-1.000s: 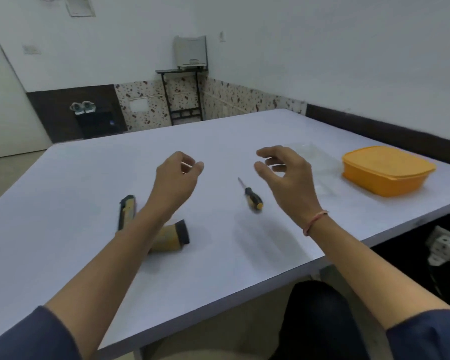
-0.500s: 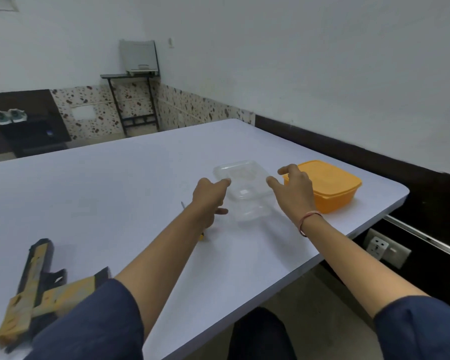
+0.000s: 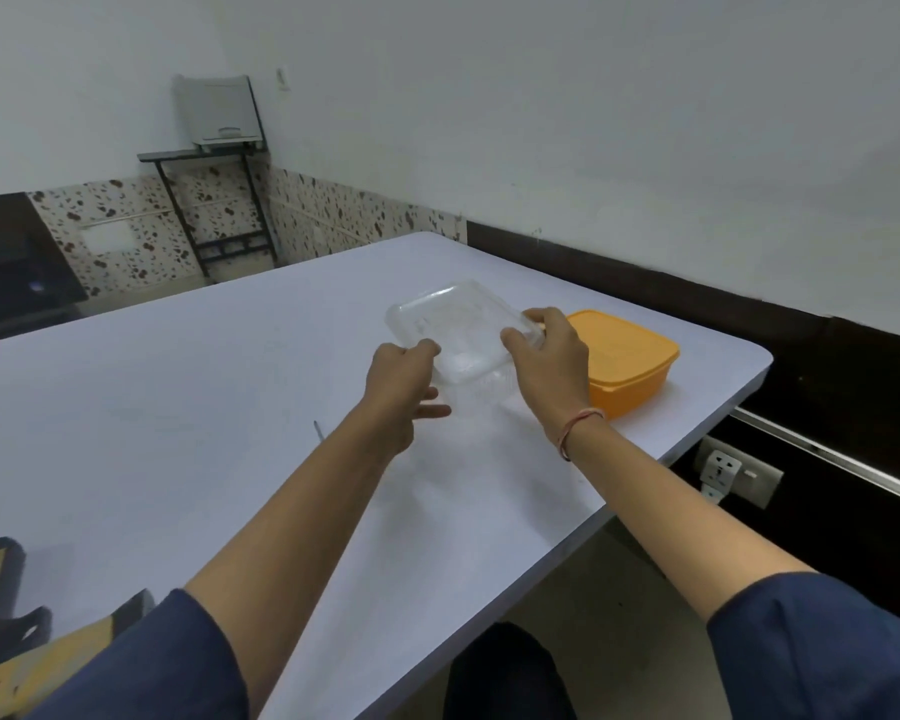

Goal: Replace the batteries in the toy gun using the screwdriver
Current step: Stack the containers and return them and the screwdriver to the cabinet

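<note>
A clear plastic clamshell box sits on the white table, its lid tilted up. My left hand grips the box's near left edge. My right hand grips its right edge, thumb on the lid. The yellow and black toy gun lies at the bottom left corner, partly cut off and hidden by my left sleeve. Only the metal tip of the screwdriver shows beside my left forearm; its handle is hidden.
An orange lidded container stands just right of the clear box, near the table's right edge. A wall socket sits below that edge. A black stand is in the far corner.
Both hands reached from mid-table to the clear box and took hold of it. Its lid has tilted up. The view swung right, so the toy gun slid to the bottom left.
</note>
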